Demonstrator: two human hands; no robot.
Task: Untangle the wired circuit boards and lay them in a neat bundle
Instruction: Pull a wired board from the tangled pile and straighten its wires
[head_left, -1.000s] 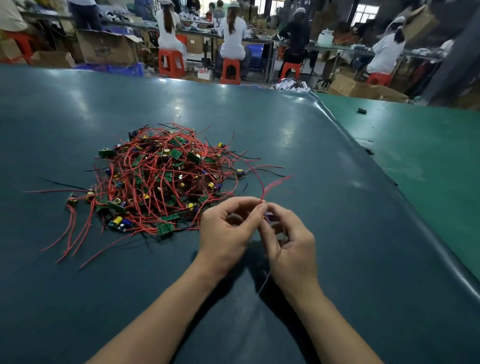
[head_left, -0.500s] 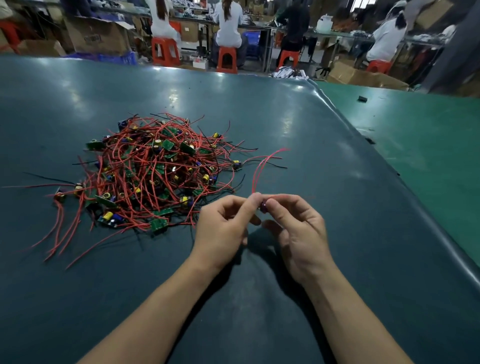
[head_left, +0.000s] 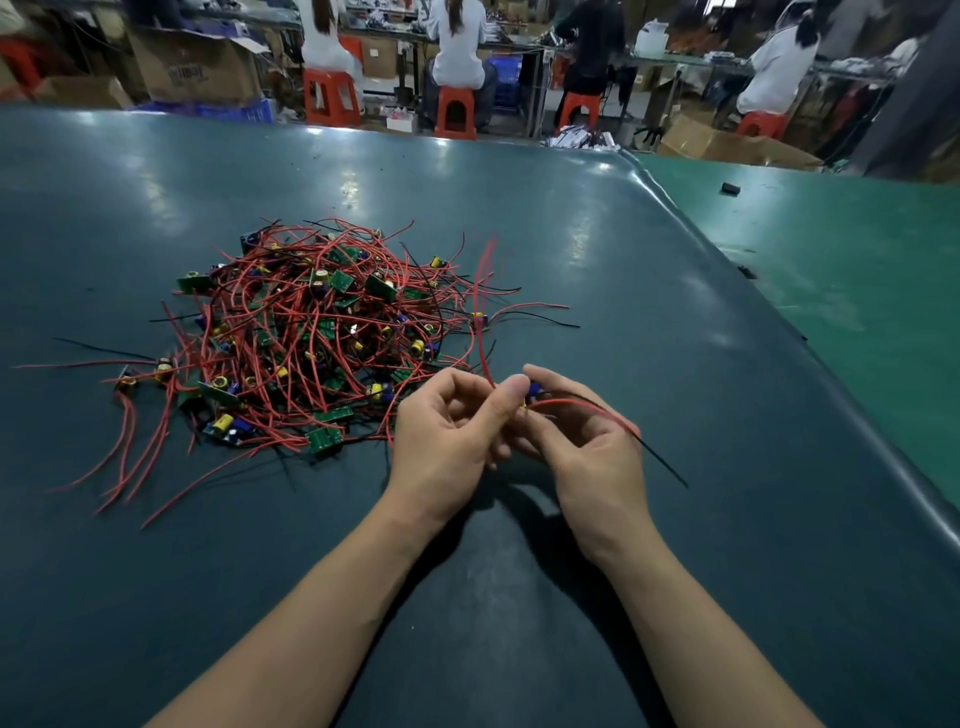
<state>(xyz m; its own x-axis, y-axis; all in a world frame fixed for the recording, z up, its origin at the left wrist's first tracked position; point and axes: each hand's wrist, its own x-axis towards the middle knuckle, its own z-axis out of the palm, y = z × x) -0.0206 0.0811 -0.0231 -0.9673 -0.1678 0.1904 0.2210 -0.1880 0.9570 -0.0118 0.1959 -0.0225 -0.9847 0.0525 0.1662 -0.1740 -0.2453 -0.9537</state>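
Observation:
A tangled heap of small green circuit boards (head_left: 322, 338) with red and black wires lies on the dark table (head_left: 675, 467), left of centre. In front of it, both hands hold one small board (head_left: 532, 391) with a blue part, mostly hidden by fingers. My left hand (head_left: 447, 431) pinches a red wire (head_left: 483, 312) that rises from the board. My right hand (head_left: 582, 441) grips the board from the right. Another red wire and a black wire (head_left: 660, 460) trail over my right hand toward the lower right.
The table's raised edge (head_left: 779, 332) runs diagonally on the right, with a green surface (head_left: 857, 270) beyond it holding a small black object (head_left: 730, 188). Behind the table, people sit on orange stools (head_left: 454, 111) among cardboard boxes (head_left: 195, 67).
The hands have drawn a little apart. The red wire now stands up from my left fingers, and a red and a black wire have swung out over my right hand.

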